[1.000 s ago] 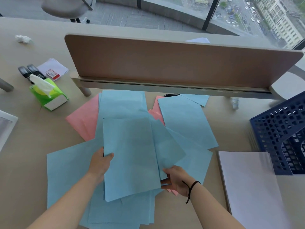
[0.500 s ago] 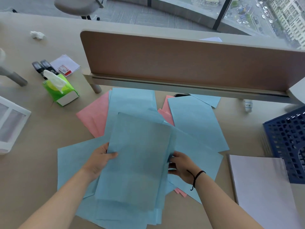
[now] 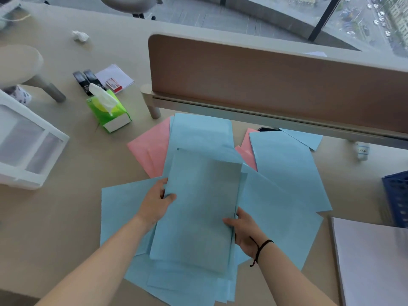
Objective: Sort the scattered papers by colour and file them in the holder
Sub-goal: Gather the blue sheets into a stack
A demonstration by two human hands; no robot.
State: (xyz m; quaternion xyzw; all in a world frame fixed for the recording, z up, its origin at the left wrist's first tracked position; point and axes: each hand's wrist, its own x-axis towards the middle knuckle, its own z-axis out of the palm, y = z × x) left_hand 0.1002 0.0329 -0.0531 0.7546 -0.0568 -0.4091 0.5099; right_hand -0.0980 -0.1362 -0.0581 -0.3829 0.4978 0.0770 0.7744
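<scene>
At the middle of the beige desk point(image 3: 66, 217), seen from the head camera, a gathered stack of pale blue paper sheets point(image 3: 198, 208) is lifted slightly above other loose blue sheets point(image 3: 284, 168) spread around it. The left hand point(image 3: 155, 203) grips the stack's left edge, thumb on top; the right hand point(image 3: 245, 231) pinches its right edge. Pink sheets point(image 3: 150, 149) lie partly buried behind, by the brown desk divider point(image 3: 276, 85). A dark blue perforated plastic holder point(image 3: 397, 199) sits at the right edge, beside a white paper pile point(image 3: 373, 266). The step appears to be collecting blues; next, squaring the stack and adding the remaining blue sheets seems called for.
</scene>
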